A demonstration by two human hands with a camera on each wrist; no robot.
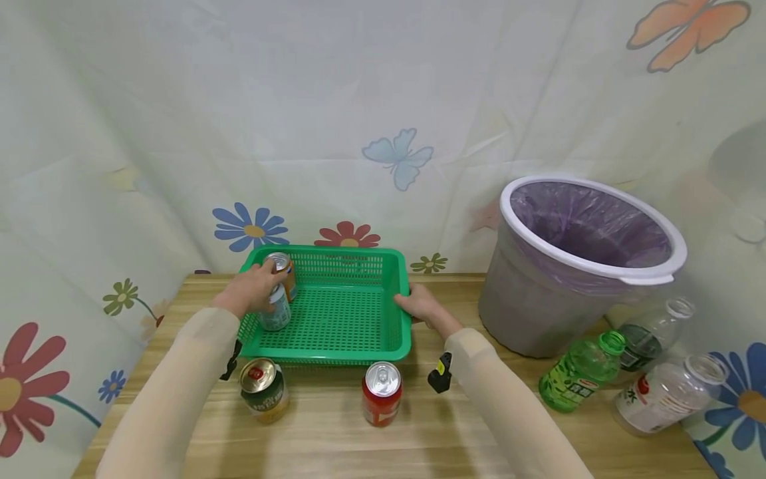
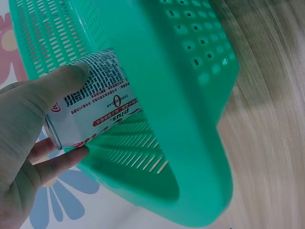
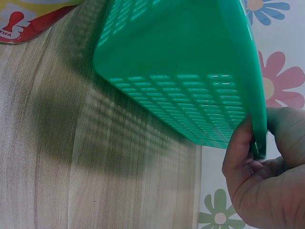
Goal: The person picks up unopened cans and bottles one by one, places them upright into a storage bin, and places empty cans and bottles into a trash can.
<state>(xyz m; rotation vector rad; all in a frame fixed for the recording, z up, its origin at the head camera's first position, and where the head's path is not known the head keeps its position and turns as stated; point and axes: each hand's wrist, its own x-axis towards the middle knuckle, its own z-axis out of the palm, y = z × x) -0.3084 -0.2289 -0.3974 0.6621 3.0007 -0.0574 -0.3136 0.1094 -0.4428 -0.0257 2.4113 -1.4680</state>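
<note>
Green basket, can in curled hands

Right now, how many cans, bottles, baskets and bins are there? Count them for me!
Cans: 4 (red can, green-and-gold can, orange can, white can)
Bottles: 3 (green bottle, clear bottle with dark label, clear bottle with red-marked label)
Baskets: 1 (green basket)
Bins: 1 (grey bin)
Total: 9

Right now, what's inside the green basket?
Two cans at the left end: a pale can, gripped by the left hand, and an orange can behind it. The hand partly covers both.
</note>
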